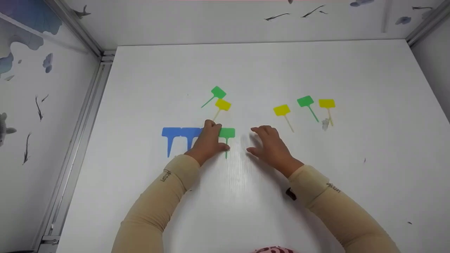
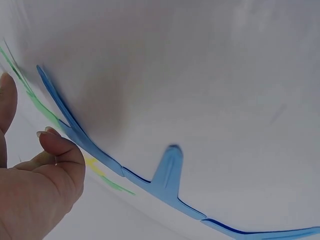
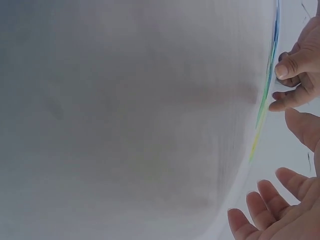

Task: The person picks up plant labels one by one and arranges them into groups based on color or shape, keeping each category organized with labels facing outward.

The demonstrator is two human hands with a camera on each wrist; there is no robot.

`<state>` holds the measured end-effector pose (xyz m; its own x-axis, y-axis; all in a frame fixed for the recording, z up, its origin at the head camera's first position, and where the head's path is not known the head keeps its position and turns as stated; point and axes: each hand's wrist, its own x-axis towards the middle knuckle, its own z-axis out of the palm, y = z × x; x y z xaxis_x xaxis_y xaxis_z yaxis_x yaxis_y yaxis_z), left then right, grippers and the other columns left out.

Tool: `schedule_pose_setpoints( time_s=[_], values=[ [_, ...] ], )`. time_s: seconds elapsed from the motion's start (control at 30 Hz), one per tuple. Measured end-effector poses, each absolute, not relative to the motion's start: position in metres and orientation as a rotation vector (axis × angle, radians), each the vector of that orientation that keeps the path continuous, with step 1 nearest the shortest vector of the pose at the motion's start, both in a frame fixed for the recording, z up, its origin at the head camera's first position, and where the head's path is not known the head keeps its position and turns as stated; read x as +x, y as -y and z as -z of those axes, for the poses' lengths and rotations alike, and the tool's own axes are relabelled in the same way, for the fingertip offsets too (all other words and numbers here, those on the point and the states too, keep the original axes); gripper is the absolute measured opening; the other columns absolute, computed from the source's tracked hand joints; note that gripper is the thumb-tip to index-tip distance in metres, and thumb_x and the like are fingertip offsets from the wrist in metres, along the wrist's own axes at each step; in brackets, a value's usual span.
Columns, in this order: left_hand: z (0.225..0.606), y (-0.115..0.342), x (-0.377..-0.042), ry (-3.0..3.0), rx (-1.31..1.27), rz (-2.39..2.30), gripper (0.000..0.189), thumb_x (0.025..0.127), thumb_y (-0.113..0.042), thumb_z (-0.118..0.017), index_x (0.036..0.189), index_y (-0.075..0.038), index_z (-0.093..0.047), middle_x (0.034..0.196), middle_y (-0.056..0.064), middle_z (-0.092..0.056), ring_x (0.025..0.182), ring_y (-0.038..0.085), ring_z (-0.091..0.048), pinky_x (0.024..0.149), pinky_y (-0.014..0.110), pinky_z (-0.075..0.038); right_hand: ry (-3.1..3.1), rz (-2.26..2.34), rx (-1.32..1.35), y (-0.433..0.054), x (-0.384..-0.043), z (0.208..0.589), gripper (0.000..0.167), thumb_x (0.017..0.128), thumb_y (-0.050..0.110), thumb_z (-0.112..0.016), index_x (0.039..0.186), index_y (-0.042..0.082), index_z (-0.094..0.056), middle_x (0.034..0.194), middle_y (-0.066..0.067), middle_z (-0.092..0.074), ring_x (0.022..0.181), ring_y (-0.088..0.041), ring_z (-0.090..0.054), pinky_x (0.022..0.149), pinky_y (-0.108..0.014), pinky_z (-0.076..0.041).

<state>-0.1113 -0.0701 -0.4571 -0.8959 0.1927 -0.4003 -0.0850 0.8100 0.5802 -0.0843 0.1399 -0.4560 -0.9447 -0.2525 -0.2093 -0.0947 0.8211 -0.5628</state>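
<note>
With left hand (image 1: 208, 142) half-open, right hand (image 1: 270, 147) open, both seemingly empty, I'm likely aligning the green tag (image 1: 227, 132) between them; next, fetch another.

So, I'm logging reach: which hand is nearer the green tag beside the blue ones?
Left. The left hand is at the green tag; the right hand, apart to its right.
</note>
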Motion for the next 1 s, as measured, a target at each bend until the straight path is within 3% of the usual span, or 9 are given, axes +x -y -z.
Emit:
schedule_pose_setpoints(
  time_s=[0.33, 1.0],
  values=[
    [0.459, 0.074, -0.111, -2.56, -0.01, -0.97, 0.069, 0.085, -0.021, -0.075, 0.145, -0.011, -0.042, 0.134, 0.008, -0.036, 0.121, 0.019, -0.044, 0.108, 0.031, -0.036, -2.724, 0.788, -0.259, -0.134, -0.082, 0.456, 0.064, 0.085, 0.025, -0.075, 0.14, 0.01, -0.047, 0.142, -0.016, -0.041, 0.132, -0.032, -0.036, 0.11, -0.043, -0.034],
    [0.46, 0.079, -0.111, -2.597, 0.006, -0.969, 0.062, 0.088, -0.02, -0.072, 0.142, -0.012, -0.044, 0.135, 0.008, -0.039, 0.123, 0.019, -0.044, 0.11, 0.032, -0.033, -2.73, 0.761, -0.3, -0.125, -0.087, 0.456, 0.062, 0.085, 0.024, -0.075, 0.139, 0.01, -0.049, 0.14, -0.015, -0.043, 0.13, -0.031, -0.037, 0.108, -0.042, -0.036]
  ],
)
